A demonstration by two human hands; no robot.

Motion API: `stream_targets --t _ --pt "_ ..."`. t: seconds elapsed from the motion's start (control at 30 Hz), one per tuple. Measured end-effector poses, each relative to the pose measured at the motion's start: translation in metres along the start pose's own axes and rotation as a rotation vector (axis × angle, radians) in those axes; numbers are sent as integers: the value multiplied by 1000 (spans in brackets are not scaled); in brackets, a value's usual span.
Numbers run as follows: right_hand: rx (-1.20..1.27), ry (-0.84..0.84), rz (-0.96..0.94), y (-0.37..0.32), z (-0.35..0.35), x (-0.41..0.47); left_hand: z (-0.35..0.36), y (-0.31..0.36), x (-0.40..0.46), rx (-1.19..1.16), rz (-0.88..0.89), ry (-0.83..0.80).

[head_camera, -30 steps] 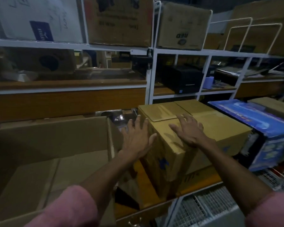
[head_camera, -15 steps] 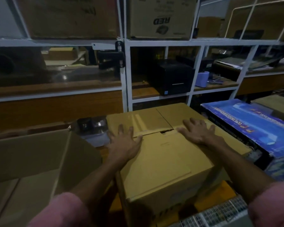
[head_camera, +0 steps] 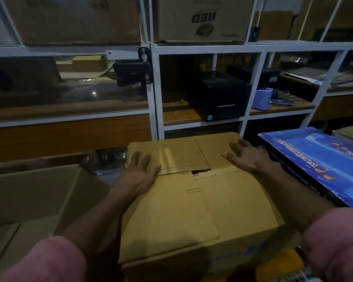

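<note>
Two flat, spread-fingered hands, left hand (head_camera: 137, 174) and right hand (head_camera: 247, 157), grip nothing and press the flaps of the cardboard box (head_camera: 192, 210) at 6 o'clock; folding looks done, while a small centre gap and sealing seem left.

Free room above the cardboard box (head_camera: 222, 200) top, where left hand (head_camera: 137, 175) and right hand (head_camera: 248, 157) lie flat. Blue box (head_camera: 318, 157) sits just beside its right side, open carton (head_camera: 39, 196) near its left with a dark gap between. White shelf frame (head_camera: 154, 98) stands close behind the far edge.
</note>
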State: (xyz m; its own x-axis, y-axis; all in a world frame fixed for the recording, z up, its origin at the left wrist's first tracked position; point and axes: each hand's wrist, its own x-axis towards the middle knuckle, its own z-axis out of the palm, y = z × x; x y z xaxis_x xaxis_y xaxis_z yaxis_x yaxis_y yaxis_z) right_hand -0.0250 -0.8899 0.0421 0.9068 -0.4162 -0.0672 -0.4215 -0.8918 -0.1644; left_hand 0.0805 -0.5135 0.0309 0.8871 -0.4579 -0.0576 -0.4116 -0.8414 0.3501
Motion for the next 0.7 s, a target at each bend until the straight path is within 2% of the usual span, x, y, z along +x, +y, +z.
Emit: stream_targets --t 0.13,0.33,0.43,0.57,0.7 --pt "79 68 -23 1 2 -17 0 7 2 13 -18 19" --pt "73 231 -72 -1 -10 -50 -17 10 -20 -57 30 132" --pt "102 322 -74 -8 -36 -74 -40 16 -37 -73 93 256" --pt "192 563 -98 -26 -74 -108 -79 21 -58 -107 229 490" --pt "267 768 -121 -46 -81 -129 -100 19 -78 -107 331 679"
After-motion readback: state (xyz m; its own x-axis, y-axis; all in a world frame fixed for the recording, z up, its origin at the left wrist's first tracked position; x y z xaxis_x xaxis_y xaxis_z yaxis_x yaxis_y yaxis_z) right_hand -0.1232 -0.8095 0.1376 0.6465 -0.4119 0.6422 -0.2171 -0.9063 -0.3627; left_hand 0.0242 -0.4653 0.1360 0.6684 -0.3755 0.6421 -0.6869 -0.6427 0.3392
